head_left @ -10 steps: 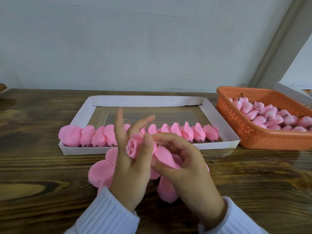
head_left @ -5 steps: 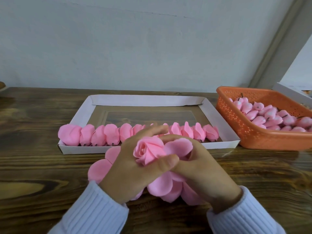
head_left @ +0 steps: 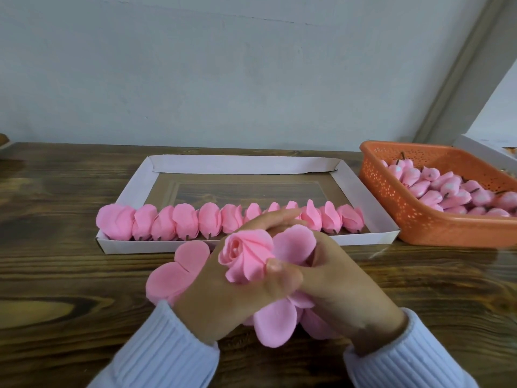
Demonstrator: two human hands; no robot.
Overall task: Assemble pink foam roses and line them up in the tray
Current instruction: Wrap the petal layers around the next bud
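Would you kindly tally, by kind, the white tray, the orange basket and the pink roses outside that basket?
White cardboard tray: 1
Orange perforated plastic basket: 1
Pink foam roses lined up in the tray: 12, a few partly behind the fingers
Pink foam rose gripped by the left hand and right hand: 1
Total: 15

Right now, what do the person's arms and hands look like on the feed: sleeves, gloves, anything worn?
Both arms are covered by pale ribbed knit sleeves, whitish with a faint blue tint. The left sleeve and right sleeve end in ribbed cuffs at the wrists. The left hand and right hand are bare: no gloves, and no ring, watch or bracelet shows.
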